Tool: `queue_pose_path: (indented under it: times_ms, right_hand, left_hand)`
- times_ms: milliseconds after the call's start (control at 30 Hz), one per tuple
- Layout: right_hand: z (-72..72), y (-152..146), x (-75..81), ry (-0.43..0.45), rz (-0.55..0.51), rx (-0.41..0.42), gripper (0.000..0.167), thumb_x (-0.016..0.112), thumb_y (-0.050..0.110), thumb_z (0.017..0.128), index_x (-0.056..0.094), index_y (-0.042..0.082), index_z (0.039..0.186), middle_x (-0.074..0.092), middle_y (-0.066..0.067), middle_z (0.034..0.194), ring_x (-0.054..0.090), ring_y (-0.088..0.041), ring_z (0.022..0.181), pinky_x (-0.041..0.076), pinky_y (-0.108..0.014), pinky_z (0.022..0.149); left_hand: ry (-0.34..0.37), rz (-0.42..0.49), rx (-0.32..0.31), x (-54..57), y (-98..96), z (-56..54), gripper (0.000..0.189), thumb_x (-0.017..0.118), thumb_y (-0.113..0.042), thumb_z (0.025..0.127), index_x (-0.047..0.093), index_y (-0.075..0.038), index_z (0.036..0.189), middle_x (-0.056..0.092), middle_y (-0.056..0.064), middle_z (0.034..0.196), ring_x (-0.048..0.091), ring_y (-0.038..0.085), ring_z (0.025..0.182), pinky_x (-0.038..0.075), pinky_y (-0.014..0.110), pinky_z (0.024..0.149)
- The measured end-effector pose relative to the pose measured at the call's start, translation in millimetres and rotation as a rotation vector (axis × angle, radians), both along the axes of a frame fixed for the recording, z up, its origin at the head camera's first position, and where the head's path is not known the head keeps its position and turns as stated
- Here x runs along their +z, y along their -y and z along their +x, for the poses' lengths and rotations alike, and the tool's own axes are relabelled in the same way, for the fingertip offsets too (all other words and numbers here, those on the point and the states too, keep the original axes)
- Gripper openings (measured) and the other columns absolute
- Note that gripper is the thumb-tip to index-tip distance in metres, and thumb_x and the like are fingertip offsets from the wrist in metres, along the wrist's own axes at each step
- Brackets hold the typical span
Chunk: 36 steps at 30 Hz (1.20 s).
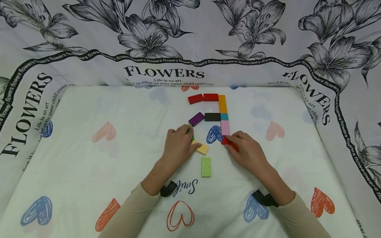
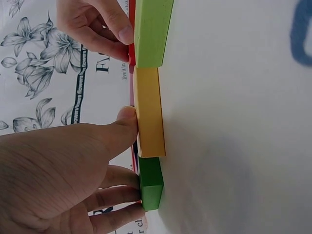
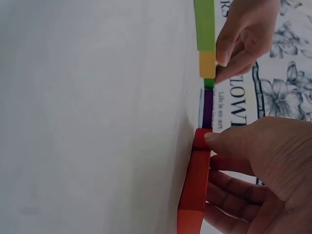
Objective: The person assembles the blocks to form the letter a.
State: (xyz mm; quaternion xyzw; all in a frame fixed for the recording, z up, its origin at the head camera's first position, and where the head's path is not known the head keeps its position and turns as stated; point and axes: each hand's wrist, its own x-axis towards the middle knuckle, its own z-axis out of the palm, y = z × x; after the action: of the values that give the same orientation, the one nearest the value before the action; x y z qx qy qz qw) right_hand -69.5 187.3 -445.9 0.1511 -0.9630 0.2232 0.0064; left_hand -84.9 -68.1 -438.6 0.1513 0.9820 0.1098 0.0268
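Note:
My left hand (image 1: 178, 144) touches two blocks: its fingertips rest on a dark green block (image 2: 151, 181), and its thumb lies on a yellow block (image 2: 150, 112). Those fingers look fairly straight in the left wrist view. Below the pink block (image 1: 225, 128), my right hand (image 1: 247, 152) pinches a red block (image 1: 228, 142) with thumb and fingers. Part of that red block is hidden under the hand; red and orange-red faces (image 3: 193, 180) show in the right wrist view, and I cannot tell whether they belong to one block. A light green block (image 1: 206, 167) lies nearer me.
Two red blocks (image 1: 210, 97), an orange block (image 1: 222, 104), a small blue block (image 1: 224, 116), a black block (image 1: 212, 117) and a purple block (image 1: 196, 119) lie farther back. A white cloth (image 1: 143, 138) printed with hearts covers the surface; flower-printed fabric (image 1: 166, 39) stands behind.

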Motion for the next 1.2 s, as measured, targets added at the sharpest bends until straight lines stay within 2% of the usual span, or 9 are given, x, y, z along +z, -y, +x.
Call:
queue_pose_path:
  times_ms: [167, 267, 433, 567, 667, 767, 867, 1100, 1200]
  right_hand:
    - [1.8, 0.6, -0.1, -0.028, -0.011, -0.012, 0.041, 0.084, 0.025, 0.092, 0.077, 0.007, 0.128, 0.074, -0.013, 0.116, 0.07, -0.028, 0.102, 0.065, -0.043, 0.082]
    - [4.8, 3.6, 2.9, -0.057, -0.023, 0.026, 0.038, 0.084, 0.023, 0.092, 0.078, 0.008, 0.127, 0.074, -0.011, 0.118, 0.071, -0.027, 0.106, 0.066, -0.043, 0.085]
    - [12.7, 13.0, 9.6, -0.121, -0.016, 0.236, 0.033, 0.086, 0.015, 0.09, 0.08, 0.011, 0.121, 0.075, -0.005, 0.117, 0.073, -0.022, 0.109, 0.064, -0.039, 0.092]
    - [19.0, 21.9, 11.4, -0.192, 0.004, 0.373, 0.031, 0.088, 0.013, 0.086, 0.082, 0.016, 0.117, 0.076, 0.0, 0.114, 0.073, -0.018, 0.107, 0.064, -0.034, 0.091]
    - [23.6, 28.9, 9.5, -0.166, 0.028, 0.48, 0.035, 0.084, 0.013, 0.09, 0.08, 0.019, 0.124, 0.078, 0.003, 0.123, 0.073, -0.017, 0.117, 0.062, -0.035, 0.098]
    - [28.8, 32.9, 7.2, -0.085, 0.075, 0.55, 0.042, 0.08, 0.015, 0.094, 0.074, 0.022, 0.135, 0.075, 0.006, 0.134, 0.069, -0.016, 0.129, 0.059, -0.038, 0.106]
    - [32.7, 33.0, 5.9, -0.039, 0.121, 0.557, 0.044, 0.079, 0.017, 0.095, 0.072, 0.022, 0.139, 0.074, 0.007, 0.137, 0.068, -0.017, 0.132, 0.057, -0.04, 0.109]
    - [34.2, 27.5, 5.3, -0.12, 0.144, 0.558, 0.034, 0.082, 0.016, 0.092, 0.079, 0.019, 0.126, 0.077, 0.003, 0.126, 0.072, -0.018, 0.121, 0.06, -0.037, 0.103]
    - [34.3, 24.8, 5.3, -0.109, 0.158, 0.534, 0.035, 0.084, 0.019, 0.091, 0.079, 0.021, 0.125, 0.077, 0.003, 0.124, 0.072, -0.018, 0.118, 0.061, -0.037, 0.1]
  left_hand:
    - [-0.004, 0.004, 0.001, -1.9, 1.2, -0.9, 0.066, 0.077, -0.054, 0.093, 0.069, -0.006, 0.139, 0.065, 0.013, 0.143, 0.064, 0.029, 0.133, 0.052, 0.054, 0.107]
    - [-0.012, 0.002, 0.001, -2.7, 3.3, -1.8, 0.067, 0.077, -0.054, 0.093, 0.068, -0.006, 0.139, 0.065, 0.013, 0.144, 0.064, 0.028, 0.133, 0.051, 0.054, 0.107]
    - [-0.016, 0.011, 0.006, -2.8, 6.5, -4.6, 0.067, 0.077, -0.053, 0.093, 0.068, -0.007, 0.14, 0.064, 0.012, 0.145, 0.064, 0.028, 0.134, 0.05, 0.053, 0.108]
    - [-0.002, 0.019, 0.002, -2.3, 7.0, -5.9, 0.068, 0.077, -0.053, 0.093, 0.067, -0.008, 0.142, 0.064, 0.012, 0.147, 0.063, 0.028, 0.135, 0.05, 0.053, 0.109]
    - [0.002, 0.023, 0.003, -2.2, 6.6, -5.5, 0.068, 0.078, -0.053, 0.092, 0.067, -0.007, 0.142, 0.064, 0.012, 0.146, 0.063, 0.028, 0.135, 0.05, 0.052, 0.109]
    - [0.013, 0.029, 0.001, -2.6, 5.5, -4.5, 0.069, 0.078, -0.053, 0.092, 0.066, -0.007, 0.142, 0.064, 0.012, 0.147, 0.063, 0.028, 0.135, 0.05, 0.052, 0.109]
    - [0.018, 0.023, -0.005, -2.8, 4.7, -3.9, 0.07, 0.078, -0.054, 0.092, 0.066, -0.008, 0.143, 0.064, 0.011, 0.147, 0.062, 0.028, 0.136, 0.05, 0.052, 0.109]
    - [0.0, 0.017, -0.014, 0.7, 7.1, -2.7, 0.07, 0.078, -0.055, 0.091, 0.066, -0.008, 0.141, 0.065, 0.011, 0.146, 0.065, 0.027, 0.133, 0.051, 0.05, 0.108]
    - [0.001, 0.016, -0.017, 1.3, 7.4, -2.8, 0.07, 0.078, -0.055, 0.091, 0.066, -0.008, 0.141, 0.065, 0.012, 0.146, 0.065, 0.028, 0.133, 0.051, 0.049, 0.108]
